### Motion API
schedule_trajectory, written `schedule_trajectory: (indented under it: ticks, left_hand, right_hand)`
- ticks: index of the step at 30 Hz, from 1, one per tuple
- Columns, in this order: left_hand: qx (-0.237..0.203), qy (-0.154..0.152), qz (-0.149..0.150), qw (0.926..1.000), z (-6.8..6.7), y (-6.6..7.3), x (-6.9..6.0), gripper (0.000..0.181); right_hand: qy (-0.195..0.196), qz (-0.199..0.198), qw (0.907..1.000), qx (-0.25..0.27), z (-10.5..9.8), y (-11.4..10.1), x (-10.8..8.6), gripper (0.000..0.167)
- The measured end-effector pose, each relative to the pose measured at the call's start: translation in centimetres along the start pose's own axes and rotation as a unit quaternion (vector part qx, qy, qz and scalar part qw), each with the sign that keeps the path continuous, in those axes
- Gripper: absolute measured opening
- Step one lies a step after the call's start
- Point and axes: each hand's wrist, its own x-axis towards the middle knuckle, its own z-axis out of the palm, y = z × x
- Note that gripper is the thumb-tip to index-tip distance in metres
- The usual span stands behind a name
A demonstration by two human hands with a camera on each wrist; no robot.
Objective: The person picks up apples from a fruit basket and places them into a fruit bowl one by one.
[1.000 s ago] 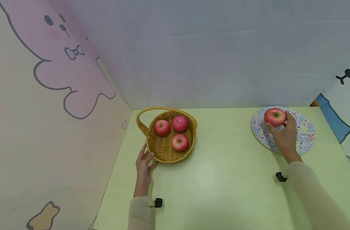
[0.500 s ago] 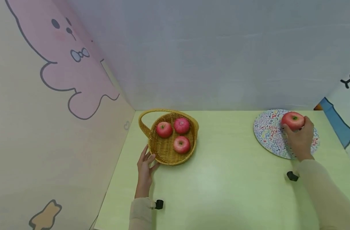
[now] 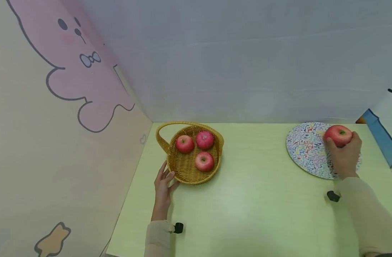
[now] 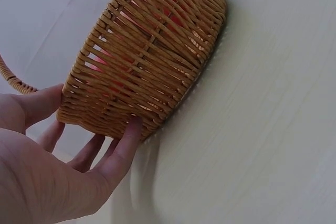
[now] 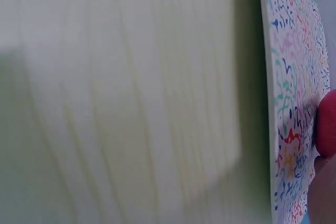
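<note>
In the head view my right hand [image 3: 346, 155] holds a red apple [image 3: 338, 135] over the right part of a round, multicoloured patterned plate [image 3: 306, 150]. The right wrist view shows the apple [image 5: 326, 124] close against the plate [image 5: 286, 77]; contact is hard to tell. My left hand [image 3: 163, 184] touches the near left side of a wicker basket [image 3: 186, 173], fingers spread. In the left wrist view one digit lies at the rim and another against the lower wall of the basket [image 4: 142, 56]. Inside it lie two red apples [image 3: 184, 144] [image 3: 204, 161] and a darker pink, ribbed round fruit [image 3: 204, 140].
The pale green table [image 3: 250, 171] stretches between basket and plate. A grey-white wall [image 3: 247, 71] rises behind its far edge. On the left stands a wall with a pink cartoon figure [image 3: 96, 89]. The basket's tall handle [image 3: 162, 141] arches over its far left side.
My right hand has carried the apple rightward across the plate, from its upper middle to its right side. The left hand and basket stay put, while the head view has shifted slightly.
</note>
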Motion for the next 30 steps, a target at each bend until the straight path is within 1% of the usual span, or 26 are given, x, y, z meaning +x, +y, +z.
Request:
schedule_trajectory:
  ticks: [12, 23, 30]
  left_hand:
    - [-0.004, -0.015, -0.002, 0.9999, 0.1, -0.1, 0.2, 0.065]
    - [-0.011, -0.016, -0.001, 0.9998, 0.0, 0.0, 0.2, 0.065]
    - [-0.012, -0.012, 0.0, 0.9999, -0.1, 0.1, 0.0, 0.065]
  right_hand:
    - [-0.008, 0.017, 0.9997, -0.013, -0.8, -0.1, -0.5, 0.084]
    - [-0.035, 0.019, 0.9982, -0.045, -1.5, -0.4, -1.4, 0.089]
    - [-0.026, 0.017, 0.9978, -0.059, -1.7, -0.9, -2.2, 0.086]
